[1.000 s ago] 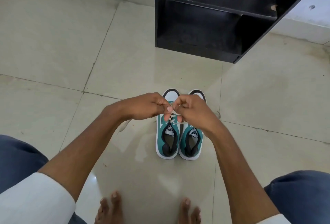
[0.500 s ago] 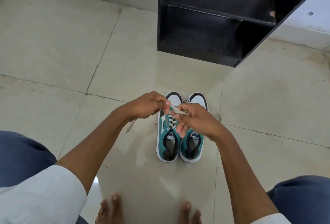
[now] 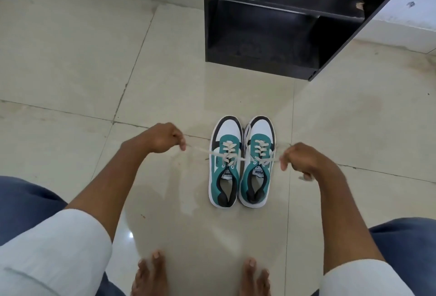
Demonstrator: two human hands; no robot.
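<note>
Two teal, white and black sneakers stand side by side on the tiled floor, toes pointing away from me: the left shoe [image 3: 225,165] and the right shoe [image 3: 257,165]. A cream shoelace [image 3: 200,150] of the left shoe is stretched taut sideways across both shoes. My left hand [image 3: 162,139] pinches one end, out to the left of the shoes. My right hand [image 3: 302,161] grips the other end, just right of the right shoe.
A black open shelf unit [image 3: 283,24] stands on the floor beyond the shoes, against the white wall. My bare feet [image 3: 151,272] are at the bottom edge, my knees in blue trousers at both lower corners. Beige floor tiles [image 3: 70,59] spread to the left.
My hands were together above the left shoe's laces. They have pulled apart, left hand to the left and right hand to the right, drawing the lace tight.
</note>
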